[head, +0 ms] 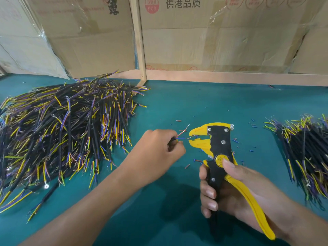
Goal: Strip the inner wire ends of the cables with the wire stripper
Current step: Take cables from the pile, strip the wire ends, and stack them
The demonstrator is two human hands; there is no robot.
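My left hand (159, 148) pinches one short black cable near its end; its thin inner wires (182, 134) stick out to the right, a blue one level and a red one angled up. My right hand (229, 190) grips the handles of a yellow and black wire stripper (220, 144), held upright. Its yellow jaws (197, 138) point left, slightly apart, just right of the wire tips. A short bit of wire or insulation sits between the jaws. Most of the cable is hidden inside my left fist.
A big heap of black cables (67, 132) with yellow, blue and purple inner wires covers the left of the green table (177, 103). A smaller pile of cables (305, 153) lies at the right. Insulation scraps (195, 161) litter the middle. Cardboard boxes (213, 36) stand behind.
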